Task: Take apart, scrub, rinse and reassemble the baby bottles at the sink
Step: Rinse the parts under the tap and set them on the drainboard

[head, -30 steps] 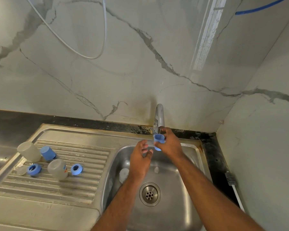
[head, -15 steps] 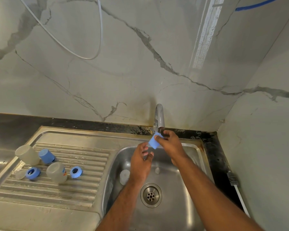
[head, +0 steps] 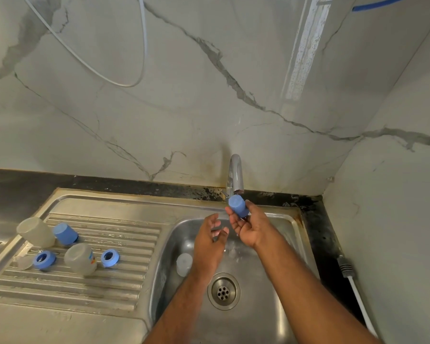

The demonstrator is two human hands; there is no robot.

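Partly hidden: clear plastic piece (head: 184,264) lying in steel sink basin (head: 258,306), its right edge behind left forearm; exact shape hard to make out. Forearms cut off at lower frame edge. Water flow from chrome tap (head: 235,175) too faint to confirm, only a glistening blur on the basin floor.

Right hand (head: 252,228) palm up, fingers curled round smooth blue cap (head: 237,206), held tilted just under the tap spout, closed end toward camera. Left hand (head: 210,238) just beside it over the basin, fingers relaxed and spread, holding nothing.

On ribbed steel drainboard (head: 67,281), left of basin: two frosted translucent bottle bodies, one far left (head: 35,232) and one nearer the basin (head: 81,261), orientation hard to judge; second blue cap (head: 65,234) touching the far-left body; two blue threaded rings (head: 44,259) (head: 109,257), each with round central hole; pale teat-like piece (head: 24,263) at far left, blurred.

Round perforated drain (head: 223,291) in basin floor. Grey-veined marble-look wall (head: 184,108) behind, white cable (head: 90,68) looping across it. Dark, stained counter (head: 315,232) strip along sink's rear and right edges.
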